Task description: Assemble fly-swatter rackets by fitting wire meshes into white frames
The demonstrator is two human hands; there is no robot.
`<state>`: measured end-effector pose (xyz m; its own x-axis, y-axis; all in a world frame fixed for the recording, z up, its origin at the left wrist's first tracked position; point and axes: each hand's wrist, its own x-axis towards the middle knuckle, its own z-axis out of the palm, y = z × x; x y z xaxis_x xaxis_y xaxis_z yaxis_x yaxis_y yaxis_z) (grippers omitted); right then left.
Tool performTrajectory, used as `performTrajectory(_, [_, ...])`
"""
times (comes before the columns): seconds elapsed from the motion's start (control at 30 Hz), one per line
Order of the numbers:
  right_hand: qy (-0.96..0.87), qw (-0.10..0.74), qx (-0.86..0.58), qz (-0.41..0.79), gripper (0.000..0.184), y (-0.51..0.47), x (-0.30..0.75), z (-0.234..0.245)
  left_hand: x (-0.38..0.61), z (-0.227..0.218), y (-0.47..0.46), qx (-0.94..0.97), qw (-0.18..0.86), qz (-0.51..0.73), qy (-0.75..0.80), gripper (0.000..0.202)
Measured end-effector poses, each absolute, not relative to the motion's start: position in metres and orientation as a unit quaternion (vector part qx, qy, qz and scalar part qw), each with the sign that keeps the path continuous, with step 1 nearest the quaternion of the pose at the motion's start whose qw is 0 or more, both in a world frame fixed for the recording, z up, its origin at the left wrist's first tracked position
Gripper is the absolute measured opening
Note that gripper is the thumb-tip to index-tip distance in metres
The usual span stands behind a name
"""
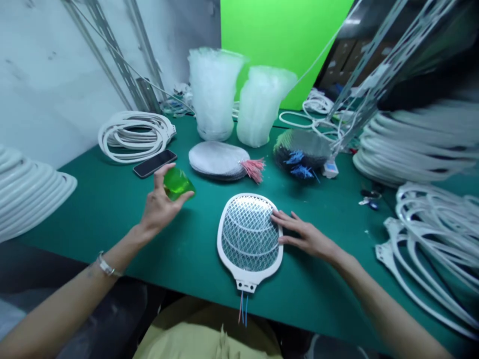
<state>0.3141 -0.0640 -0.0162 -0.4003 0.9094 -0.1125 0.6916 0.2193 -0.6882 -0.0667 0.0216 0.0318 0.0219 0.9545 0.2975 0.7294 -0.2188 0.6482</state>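
a bug swatter (249,239) lay on the table (194,269), and the right hand (309,235) touched its side. the left hand (160,209) held a small plastic piece (178,183) left of it, just before a phone (154,163). behind the swatter lay a stack of round nets (217,159), and behind that stood two plastic piles (214,94). swatter frames (430,249) lay on the right.

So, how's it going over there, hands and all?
Left hand holding green piece. Right hand on white bug zapper racket. Phone just beyond.

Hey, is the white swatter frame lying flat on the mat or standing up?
Lying flat: the white swatter frame rests on the green mat, mesh facing up, right hand touching its edge.
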Motion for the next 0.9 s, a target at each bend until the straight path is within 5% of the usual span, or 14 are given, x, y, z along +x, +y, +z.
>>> performTrajectory(0.13, [-0.717, 0.198, -0.61, 0.275, 0.074, -0.087, 0.305, -0.028, -0.091, 0.021, 0.071, 0.703, 0.152, 0.216, 0.66, 0.091])
performTrajectory(0.23, [-0.626, 0.225, -0.716, 0.211, 0.079, -0.112, 0.288, -0.038, -0.089, 0.015, 0.051, 0.724, 0.051, 0.292, 0.622, 0.109])
performTrajectory(0.3, [-0.589, 0.236, -0.749, 0.191, 0.072, -0.126, 0.274, -0.041, -0.075, 0.008, 0.015, 0.734, -0.018, 0.341, 0.587, 0.084])
performTrajectory(0.37, [-0.551, 0.266, -0.762, 0.213, 0.062, -0.137, 0.26, -0.041, -0.053, -0.004, -0.024, 0.806, 0.018, 0.273, 0.525, 0.049])
performTrajectory(0.47, [-0.452, 0.348, -0.774, 0.277, 0.056, -0.142, 0.245, -0.038, -0.019, -0.027, -0.067, 0.821, 0.132, 0.206, 0.516, 0.049])
performTrajectory(0.6, [-0.235, 0.513, -0.717, 0.409, 0.072, -0.13, 0.235, -0.02, 0.002, -0.038, -0.085, 0.75, 0.249, 0.27, 0.55, 0.042])
performTrajectory(0.73, [-0.227, 0.606, -0.635, 0.421, 0.069, -0.11, 0.244, 0.026, -0.004, -0.009, -0.066, 0.711, 0.278, 0.353, 0.54, 0.039])
performTrajectory(0.9, [-0.472, 0.505, -0.661, 0.292, 0.043, -0.104, 0.256, 0.074, 0.006, 0.078, -0.001, 0.749, 0.214, 0.492, 0.388, 0.041])
